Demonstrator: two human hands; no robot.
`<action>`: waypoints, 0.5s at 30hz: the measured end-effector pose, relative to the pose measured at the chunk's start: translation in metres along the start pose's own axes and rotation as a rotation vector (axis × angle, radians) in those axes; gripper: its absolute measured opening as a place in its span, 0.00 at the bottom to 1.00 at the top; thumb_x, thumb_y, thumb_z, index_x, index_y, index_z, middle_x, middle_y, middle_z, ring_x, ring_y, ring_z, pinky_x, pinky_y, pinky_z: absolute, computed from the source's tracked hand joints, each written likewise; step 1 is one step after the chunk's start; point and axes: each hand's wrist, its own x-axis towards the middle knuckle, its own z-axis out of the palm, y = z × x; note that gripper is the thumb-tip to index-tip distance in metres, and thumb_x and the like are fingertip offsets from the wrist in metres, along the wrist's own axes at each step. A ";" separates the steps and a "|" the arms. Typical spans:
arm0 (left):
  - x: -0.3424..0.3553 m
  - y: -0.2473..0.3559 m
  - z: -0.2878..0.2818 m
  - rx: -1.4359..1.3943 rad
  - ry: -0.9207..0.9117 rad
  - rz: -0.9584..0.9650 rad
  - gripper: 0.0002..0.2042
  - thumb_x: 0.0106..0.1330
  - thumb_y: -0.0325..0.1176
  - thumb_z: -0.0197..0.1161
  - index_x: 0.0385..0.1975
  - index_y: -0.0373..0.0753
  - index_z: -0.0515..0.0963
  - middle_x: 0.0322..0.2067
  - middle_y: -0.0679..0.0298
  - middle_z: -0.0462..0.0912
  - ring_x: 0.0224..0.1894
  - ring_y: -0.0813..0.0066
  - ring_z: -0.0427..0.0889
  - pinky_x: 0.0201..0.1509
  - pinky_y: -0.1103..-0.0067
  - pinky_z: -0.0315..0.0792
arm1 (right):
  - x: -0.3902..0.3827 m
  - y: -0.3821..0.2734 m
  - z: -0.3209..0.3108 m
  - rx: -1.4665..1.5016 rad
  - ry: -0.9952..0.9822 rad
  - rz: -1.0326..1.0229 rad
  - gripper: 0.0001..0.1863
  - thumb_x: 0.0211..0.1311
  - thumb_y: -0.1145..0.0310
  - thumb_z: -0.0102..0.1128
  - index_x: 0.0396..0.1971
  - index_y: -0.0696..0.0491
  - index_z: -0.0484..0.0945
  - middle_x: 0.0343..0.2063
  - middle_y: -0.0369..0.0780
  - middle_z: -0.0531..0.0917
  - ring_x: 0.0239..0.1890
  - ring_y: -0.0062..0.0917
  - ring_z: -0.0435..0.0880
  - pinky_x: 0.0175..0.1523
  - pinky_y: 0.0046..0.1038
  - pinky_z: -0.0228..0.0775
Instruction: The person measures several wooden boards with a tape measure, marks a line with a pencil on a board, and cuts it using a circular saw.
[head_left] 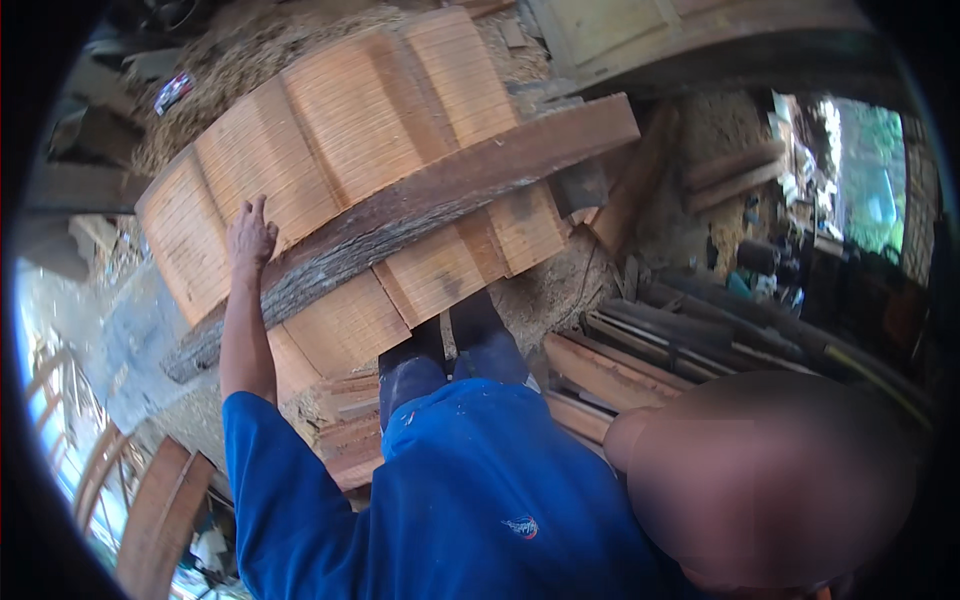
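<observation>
Several wide, reddish-brown sawn boards [330, 125] lie side by side in a curved row before me, their faces marked with fine saw lines. Across them runs a long, slightly bowed plank [430, 200] with rough bark along its near edge. My left hand [252, 238] is over the left part of the boards, beside the plank's far edge. Its fingers point away from me, at least two of them stretched out, and nothing shows in its grasp. Whether the palm presses on the wood is hard to make out. My right hand is out of sight.
Loose timber [640, 365] is piled to the right, and a curved wooden piece [160, 520] stands at the lower left. Wood shavings [215, 100] and a small coloured packet [173, 92] lie beyond the boards. A large wooden slab [700, 45] reaches in from the far right.
</observation>
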 end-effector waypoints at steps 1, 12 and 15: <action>0.014 -0.003 0.003 0.005 -0.008 0.042 0.24 0.61 0.36 0.58 0.59 0.46 0.67 0.53 0.54 0.73 0.54 0.53 0.75 0.53 0.62 0.71 | 0.000 -0.004 -0.004 -0.062 -0.041 0.074 0.12 0.71 0.54 0.50 0.45 0.40 0.79 0.44 0.27 0.76 0.34 0.16 0.73 0.26 0.19 0.60; -0.051 0.056 0.049 0.193 -0.042 0.511 0.54 0.46 0.55 0.74 0.72 0.45 0.49 0.70 0.57 0.55 0.72 0.53 0.52 0.67 0.52 0.54 | 0.019 -0.011 -0.044 -0.332 0.064 -0.206 0.11 0.70 0.56 0.52 0.43 0.43 0.79 0.40 0.29 0.77 0.34 0.15 0.73 0.28 0.17 0.60; -0.066 0.076 0.053 0.262 -0.130 0.430 0.62 0.37 0.53 0.79 0.73 0.44 0.45 0.69 0.52 0.55 0.69 0.50 0.56 0.65 0.53 0.56 | 0.020 -0.016 -0.051 -0.419 0.026 -0.216 0.11 0.70 0.56 0.51 0.43 0.44 0.79 0.40 0.30 0.77 0.34 0.16 0.73 0.29 0.18 0.60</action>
